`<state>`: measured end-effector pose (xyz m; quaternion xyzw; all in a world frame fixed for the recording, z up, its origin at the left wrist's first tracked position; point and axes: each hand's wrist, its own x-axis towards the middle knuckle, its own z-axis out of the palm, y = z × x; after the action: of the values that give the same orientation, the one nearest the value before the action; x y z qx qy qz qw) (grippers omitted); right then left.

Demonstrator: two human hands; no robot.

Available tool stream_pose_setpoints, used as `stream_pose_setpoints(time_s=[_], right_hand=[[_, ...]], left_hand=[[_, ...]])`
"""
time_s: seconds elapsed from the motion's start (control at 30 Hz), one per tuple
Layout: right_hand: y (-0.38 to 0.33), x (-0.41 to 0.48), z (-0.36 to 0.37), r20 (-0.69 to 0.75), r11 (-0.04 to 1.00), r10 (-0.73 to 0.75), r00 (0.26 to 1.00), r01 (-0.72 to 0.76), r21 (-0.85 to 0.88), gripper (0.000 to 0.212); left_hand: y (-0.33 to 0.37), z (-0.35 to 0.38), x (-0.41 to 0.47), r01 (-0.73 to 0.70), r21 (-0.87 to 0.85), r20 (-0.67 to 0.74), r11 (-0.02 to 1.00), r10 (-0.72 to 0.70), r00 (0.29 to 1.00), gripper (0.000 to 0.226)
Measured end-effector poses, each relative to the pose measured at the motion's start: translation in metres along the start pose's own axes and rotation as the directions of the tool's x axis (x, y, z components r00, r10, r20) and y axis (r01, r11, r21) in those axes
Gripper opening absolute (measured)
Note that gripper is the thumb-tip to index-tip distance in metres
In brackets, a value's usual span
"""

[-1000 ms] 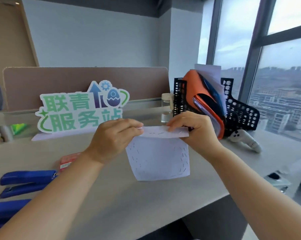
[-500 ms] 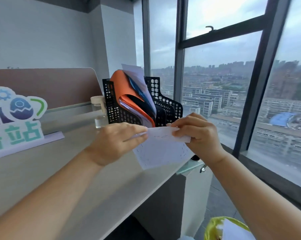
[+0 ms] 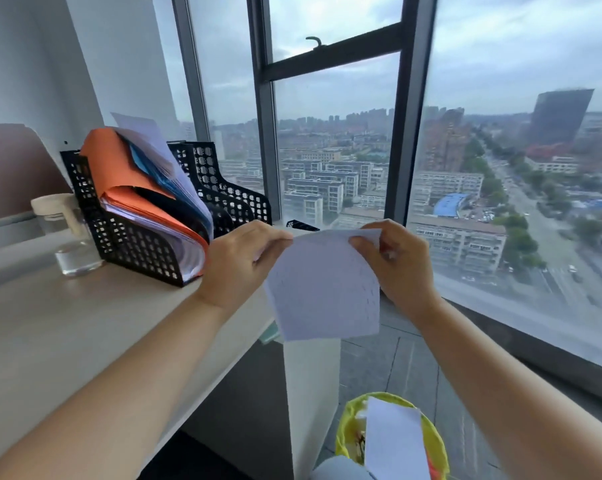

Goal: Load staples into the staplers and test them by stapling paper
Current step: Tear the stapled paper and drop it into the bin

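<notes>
The paper [image 3: 324, 285] is a small white sheet peppered with short staple marks near its edges. It hangs in the air just past the end of the desk [image 3: 67, 323], with the floor below it. Your left hand [image 3: 237, 265] pinches its top left corner, and your right hand [image 3: 396, 265] pinches the top right, where the upper edge is folded over. Both hands have fingers curled on the sheet, and neither holds anything else.

A second ago you held this sheet over the desk in front of a green sign, with blue staplers lying to your left. Since then you have turned to the right. The staplers and the sign are out of view, the sheet has travelled with your hands to the desk's end, and a bin [image 3: 348, 424] with a yellow liner now shows low in the view. Another white sheet [image 3: 393, 441] already lies in it.

My reading is that this test sheet is full of staples and on its way to the bin, so testing on it looks finished. Whether every stapler is loaded cannot be told from here.

Behind your left hand a black file rack [image 3: 133, 244] stuffed with an orange folder stands on the desk, with a clear jar [image 3: 71, 233] just beside it. Ahead is the window [image 3: 330, 133] over the city.
</notes>
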<state>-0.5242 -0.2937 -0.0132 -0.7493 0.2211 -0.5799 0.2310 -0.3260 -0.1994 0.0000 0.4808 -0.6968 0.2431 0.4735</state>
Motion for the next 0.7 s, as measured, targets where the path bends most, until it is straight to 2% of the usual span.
stream_pose_setpoints(time_s=[0.1,0.23,0.33,0.43,0.5,0.57,0.63,0.7], right_hand=[[0.017,-0.004,-0.020,-0.012,0.997,0.066,0.998,-0.067,-0.031,0.016],[0.038,-0.016,-0.046,0.046,0.978,0.204,0.978,-0.202,-0.050,0.009],[0.068,-0.034,-0.066,0.123,0.930,0.361,0.925,-0.347,-0.121,0.010],[0.097,-0.055,-0.085,0.125,0.870,0.476,0.870,-0.445,-0.212,0.025],[0.111,-0.068,-0.095,0.062,0.844,0.507,0.860,-0.480,-0.239,0.029],[0.123,-0.077,-0.101,-0.010,0.809,0.555,0.832,-0.543,-0.226,0.027],[0.139,-0.087,-0.105,-0.062,0.779,0.598,0.799,-0.598,-0.190,0.027],[0.156,-0.097,-0.107,-0.107,0.737,0.654,0.749,-0.663,-0.133,0.025]], left_hand=[[0.007,0.035,0.007,0.111,-0.139,-0.004,0.984,-0.113,0.994,0.019],[0.014,0.085,0.014,0.215,-0.210,0.008,0.954,-0.218,0.976,0.022],[0.015,0.121,0.016,0.324,-0.262,0.039,0.909,-0.325,0.945,0.016],[0.024,0.154,0.013,0.457,-0.327,0.070,0.827,-0.461,0.884,0.015],[0.028,0.178,0.004,0.590,-0.354,0.156,0.726,-0.576,0.802,0.029],[0.030,0.201,-0.008,0.738,-0.362,0.335,0.570,-0.659,0.673,0.050],[0.032,0.219,-0.025,0.855,-0.383,0.569,0.348,-0.640,0.516,0.059],[0.037,0.229,-0.044,0.932,-0.295,0.765,0.210,-0.533,0.362,0.058]])
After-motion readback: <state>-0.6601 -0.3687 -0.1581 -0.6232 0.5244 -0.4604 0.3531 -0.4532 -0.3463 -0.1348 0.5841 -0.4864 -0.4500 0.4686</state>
